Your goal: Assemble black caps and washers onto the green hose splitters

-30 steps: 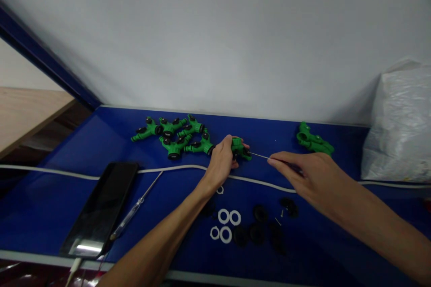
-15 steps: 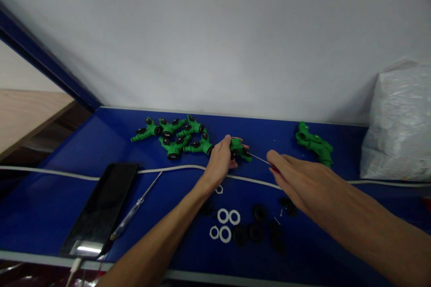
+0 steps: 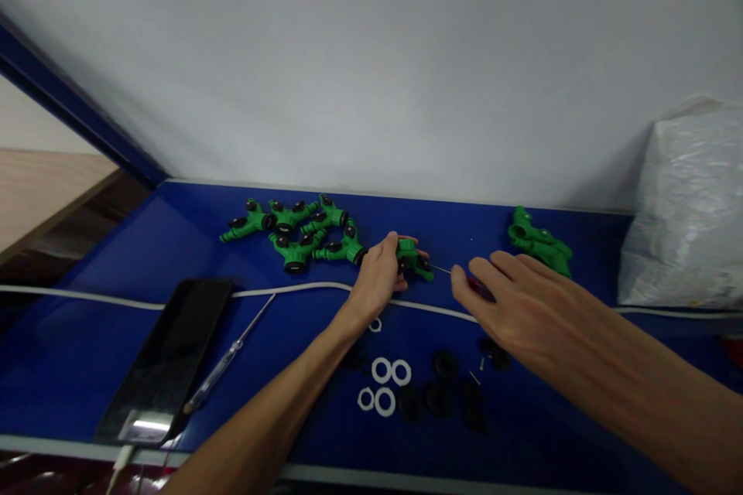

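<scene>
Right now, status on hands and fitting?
Left hand grips green fitting. Right hand holds thin screwdriver, tip at fitting. White cable underneath.

Fittings pile (image 3: 302,236) behind cable (image 3: 290,290); phone (image 3: 166,360) left of rings (image 3: 383,383); bag (image 3: 685,209) far right.

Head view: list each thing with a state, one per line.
Left hand: closed on green fitting, held on the table.
Right hand: fingers pinch screwdriver, tip at the fitting.
Green fittings pile: lying loose.
Phone: screen dark, cable plugged in.
White rings: flat, loose.
Tester screwdriver: lying unused.
</scene>
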`<state>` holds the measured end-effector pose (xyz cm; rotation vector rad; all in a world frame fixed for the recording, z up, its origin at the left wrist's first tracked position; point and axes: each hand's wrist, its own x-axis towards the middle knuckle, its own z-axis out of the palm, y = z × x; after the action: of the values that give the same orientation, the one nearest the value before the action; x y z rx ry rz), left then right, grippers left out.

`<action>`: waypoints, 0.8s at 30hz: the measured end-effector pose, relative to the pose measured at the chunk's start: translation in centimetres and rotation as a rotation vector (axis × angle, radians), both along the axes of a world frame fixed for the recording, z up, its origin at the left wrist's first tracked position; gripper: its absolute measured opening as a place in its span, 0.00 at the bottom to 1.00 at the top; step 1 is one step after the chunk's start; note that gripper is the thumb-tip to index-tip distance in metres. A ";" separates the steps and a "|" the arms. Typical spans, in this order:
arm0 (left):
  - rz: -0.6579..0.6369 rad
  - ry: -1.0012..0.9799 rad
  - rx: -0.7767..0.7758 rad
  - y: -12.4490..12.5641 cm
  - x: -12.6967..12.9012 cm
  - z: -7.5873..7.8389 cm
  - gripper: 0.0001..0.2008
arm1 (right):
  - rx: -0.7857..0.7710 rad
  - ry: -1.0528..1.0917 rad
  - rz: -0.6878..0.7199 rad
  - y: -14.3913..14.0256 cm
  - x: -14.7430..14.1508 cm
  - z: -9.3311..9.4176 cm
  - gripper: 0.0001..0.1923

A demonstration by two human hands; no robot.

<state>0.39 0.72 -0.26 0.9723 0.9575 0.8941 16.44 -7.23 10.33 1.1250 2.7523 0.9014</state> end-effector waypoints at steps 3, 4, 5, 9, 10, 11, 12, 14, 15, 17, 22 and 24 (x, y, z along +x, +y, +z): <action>0.002 0.007 0.020 -0.1 0.1 0.0 0.28 | -0.035 0.030 0.006 0.0 -0.2 0.3 0.18; 0.008 0.015 0.028 -0.1 0.1 -0.1 0.29 | -0.054 0.043 0.000 0.1 -0.2 0.4 0.18; 0.014 0.024 0.034 -0.1 0.1 -0.1 0.29 | -0.069 0.055 -0.004 0.1 -0.3 0.5 0.19; 0.041 0.049 0.051 0.0 0.2 -0.5 0.29 | -0.082 0.109 -0.020 -0.1 0.2 0.2 0.24; 0.045 0.045 0.053 0.0 0.2 -0.6 0.29 | -0.086 0.127 -0.034 -0.2 0.4 0.0 0.25; 0.050 0.039 0.054 0.0 0.2 -0.7 0.29 | -0.093 0.149 -0.048 -0.2 0.6 -0.2 0.25; 0.053 0.032 0.055 0.0 0.2 -0.8 0.28 | -0.108 0.172 -0.064 -0.2 0.7 -0.4 0.24; 0.058 0.023 0.057 0.0 0.2 -0.9 0.28 | -0.141 0.235 -0.099 -0.1 1.0 -0.8 0.20; 0.062 0.023 0.061 0.0 0.2 -1.0 0.28 | -0.170 0.272 -0.123 0.0 1.1 -0.9 0.19; 0.072 0.026 0.079 -0.1 0.2 -1.0 0.28 | -0.243 0.357 -0.197 0.3 1.1 -1.1 0.16; 0.080 0.018 0.100 0.0 0.3 -1.0 0.27 | -0.436 0.550 -0.399 0.8 1.4 -1.6 0.16; 0.086 0.008 0.086 0.0 0.3 -0.9 0.27 | -0.511 0.663 -0.453 0.8 1.9 -2.0 0.15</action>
<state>0.65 0.74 -1.13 1.0145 0.9801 1.0114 18.31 -6.45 8.35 2.0473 2.6658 -0.2688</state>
